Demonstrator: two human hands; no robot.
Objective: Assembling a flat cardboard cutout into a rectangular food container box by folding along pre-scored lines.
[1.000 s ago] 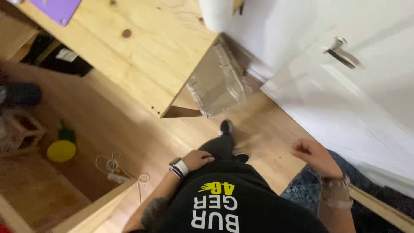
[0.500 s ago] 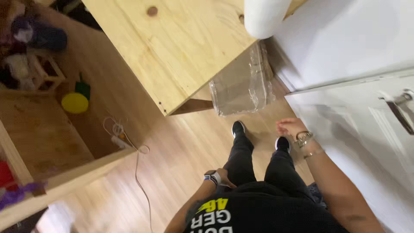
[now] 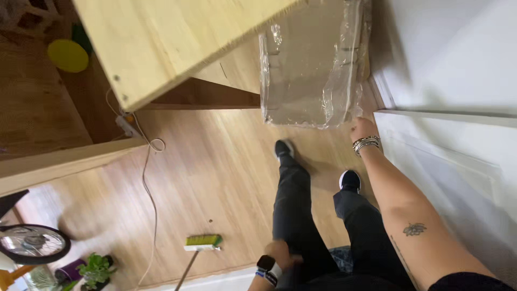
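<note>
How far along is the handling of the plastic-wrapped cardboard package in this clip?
Early. The right hand reaches the lower edge of the plastic-wrapped flat cardboard package leaning beside the white door; whether it grips is unclear. The wrap looks intact, and the left hand rests at the thigh.

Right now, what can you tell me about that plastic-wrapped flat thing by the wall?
The plastic-wrapped panel is a flat, brownish slab, cardboard by the look of it, covered in clear, wrinkled, shiny film. It stands on the wooden floor, leaning between the pale wooden tabletop and the white wall. The right hand reaches to its lower corner, about touching it.
</note>
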